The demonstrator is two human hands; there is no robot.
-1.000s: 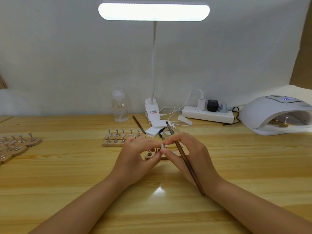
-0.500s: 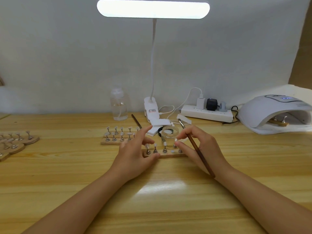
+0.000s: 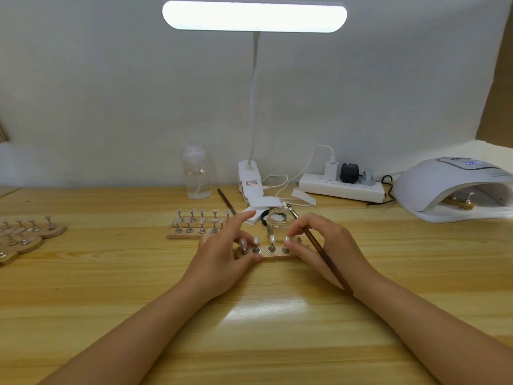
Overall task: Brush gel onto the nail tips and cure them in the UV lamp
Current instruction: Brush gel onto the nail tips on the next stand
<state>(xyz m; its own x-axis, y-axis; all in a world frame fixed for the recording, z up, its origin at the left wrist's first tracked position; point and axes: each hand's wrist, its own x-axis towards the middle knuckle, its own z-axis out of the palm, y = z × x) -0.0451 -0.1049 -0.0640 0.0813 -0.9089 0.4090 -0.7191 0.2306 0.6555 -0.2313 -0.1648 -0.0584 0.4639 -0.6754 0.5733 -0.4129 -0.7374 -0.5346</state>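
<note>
Left hand: I see my left hand (image 3: 222,257) at the left end of the wooden strip (image 3: 273,255), thumb against its near edge, forefinger stretched up and away; whether the other fingers pinch the strip I cannot tell.
Right hand: my right hand (image 3: 330,245) grips the brown-handled brush (image 3: 319,250), which lies slanted across the fingers, bristle end up by the jar, handle end down toward the wrist. Its fingertips (image 3: 290,240) touch the rightmost peg of the strip.
Nail tips: the nail tips (image 3: 272,238) stand on metal pegs in a row along the strip, between both hands, on the table (image 3: 111,287).
Jar: a clear glass jar (image 3: 277,220) stands open just behind the strip.
UV lamp: the white UV lamp (image 3: 449,187) sits at the far right, well apart from my hands, display lit; another pegged strip (image 3: 459,202) lies inside its mouth.
Other holders: a second pegged block (image 3: 198,226) lies left of centre; round wooden holders (image 3: 33,234) lie at the left edge.
Background: desk lamp (image 3: 254,16) lit overhead; clear bottle (image 3: 196,176); power strip (image 3: 341,188); spare brush (image 3: 226,201).
</note>
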